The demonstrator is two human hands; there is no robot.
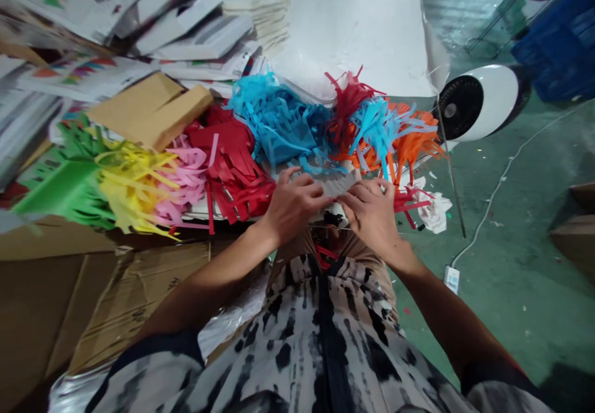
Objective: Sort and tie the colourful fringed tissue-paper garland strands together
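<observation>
My left hand point(292, 205) and my right hand point(372, 211) meet at the near edge of a white table point(353, 22), fingertips pinched together on something small between them that I cannot make out. Both hands are closed. Just beyond them lie piles of fringed paper: red point(232, 165), blue point(279, 121), orange point(409, 140), pink point(186, 180), yellow point(130, 183) and green point(69, 183). A few red strips point(409, 202) hang past my right hand.
A tan cardboard box point(149, 112) sits behind the coloured paper. Stacks of white printed sheets point(139, 22) fill the far left. Flattened cardboard point(93, 301) lies at lower left. A white fan point(478, 103), a white cable point(502, 177) and crumpled white paper point(434, 211) are on the green floor.
</observation>
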